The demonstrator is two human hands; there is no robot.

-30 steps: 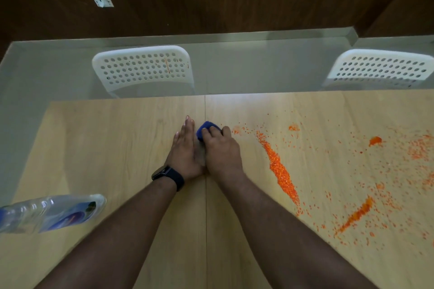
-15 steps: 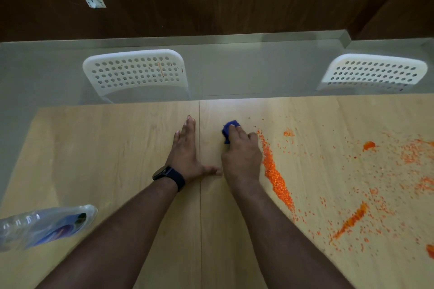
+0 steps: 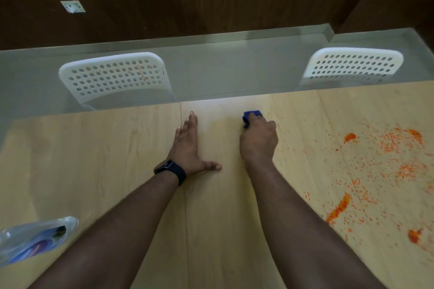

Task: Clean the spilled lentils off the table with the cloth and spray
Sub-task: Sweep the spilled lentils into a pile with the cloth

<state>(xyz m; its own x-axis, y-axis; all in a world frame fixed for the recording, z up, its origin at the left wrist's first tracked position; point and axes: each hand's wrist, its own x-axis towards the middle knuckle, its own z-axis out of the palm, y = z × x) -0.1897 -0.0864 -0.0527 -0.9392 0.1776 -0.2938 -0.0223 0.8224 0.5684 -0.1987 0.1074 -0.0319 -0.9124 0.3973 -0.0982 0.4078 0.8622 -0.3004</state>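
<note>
My right hand presses a small blue cloth onto the light wooden table, near its far edge; only the cloth's far end shows past my fingers. Orange lentils lie scattered over the table's right side, with denser streaks nearer me. My left hand lies flat on the table with fingers together and thumb out, a black watch on the wrist. A clear spray bottle with a blue label lies on its side at the left front.
Two white perforated chairs stand beyond the far edge, one at the left and one at the right. A seam runs down the tabletop between my arms. Grey floor and a dark wooden wall lie behind.
My right hand slid the cloth to the right, away from my left hand. The long lentil streak that lay beside it is no longer visible there. My left hand stayed flat.
</note>
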